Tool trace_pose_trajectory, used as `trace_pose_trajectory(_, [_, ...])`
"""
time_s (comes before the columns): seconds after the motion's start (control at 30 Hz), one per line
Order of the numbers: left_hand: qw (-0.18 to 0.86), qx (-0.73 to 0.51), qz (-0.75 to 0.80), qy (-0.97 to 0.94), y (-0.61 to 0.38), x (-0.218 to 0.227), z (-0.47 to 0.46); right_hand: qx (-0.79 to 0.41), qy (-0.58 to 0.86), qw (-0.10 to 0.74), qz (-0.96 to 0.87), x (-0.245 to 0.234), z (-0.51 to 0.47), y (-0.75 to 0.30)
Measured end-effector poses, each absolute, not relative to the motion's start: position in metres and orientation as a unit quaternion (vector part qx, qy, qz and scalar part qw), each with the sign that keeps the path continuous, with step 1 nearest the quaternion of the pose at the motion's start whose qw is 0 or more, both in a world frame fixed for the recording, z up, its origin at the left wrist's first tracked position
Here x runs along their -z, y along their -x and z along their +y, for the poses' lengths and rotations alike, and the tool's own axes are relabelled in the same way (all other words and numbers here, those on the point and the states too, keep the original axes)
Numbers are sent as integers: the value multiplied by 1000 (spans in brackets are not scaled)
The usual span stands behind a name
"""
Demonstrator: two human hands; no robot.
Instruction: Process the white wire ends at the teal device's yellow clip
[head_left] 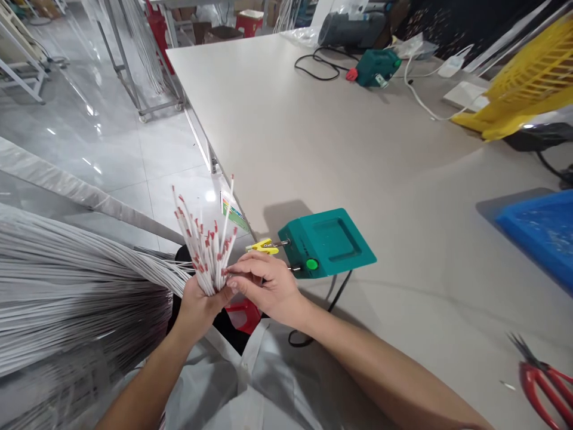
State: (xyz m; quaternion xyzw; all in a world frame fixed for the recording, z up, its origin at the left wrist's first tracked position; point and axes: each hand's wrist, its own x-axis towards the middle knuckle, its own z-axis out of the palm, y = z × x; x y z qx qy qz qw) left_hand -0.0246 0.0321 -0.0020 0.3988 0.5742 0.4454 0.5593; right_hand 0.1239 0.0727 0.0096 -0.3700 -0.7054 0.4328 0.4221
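Note:
A thick bundle of white wires with reddish tips stands upright in my left hand, whose fingers wrap round it. My right hand is at the bundle's right side, thumb and forefinger pinched on the end of one wire. The tips are at uneven heights, and a single wire sticks up above the others. Just beyond my right hand, on the table edge, is a green box with a green button and a yellow clip at its side.
Long wires run off to the left beside a wrapped rail. On the table are red-handled scissors, a blue tray, a yellow fan and another green device with cables. A red stool shows below my hands.

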Motion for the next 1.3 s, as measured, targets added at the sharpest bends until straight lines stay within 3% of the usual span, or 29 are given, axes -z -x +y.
trace_pose_trajectory(0.13, [571,-418,569,-418,22,-3,33,-437,386,426,-692,-7,72,-121])
trace_pose_trajectory(0.33, [577,-473,580,-325,21,5,33,-461,380,440,-670,-9,72,-123])
trace_pose_trajectory(0.53, [489,-583,594,-260,22,4,36,-463,366,423,-688,-10,72,-127])
trace_pose_trajectory(0.8, [493,-452,597,-444,21,-10,31,-462,357,423,-693,-7,72,-127])
trace_pose_trajectory(1.07, [416,-451,671,-416,15,-13,32,-441,409,457,-655,-5,68,-126])
trace_pose_trajectory(1.3, [442,-449,650,-424,8,-13,33,-427,434,434,-664,-5,68,-123])
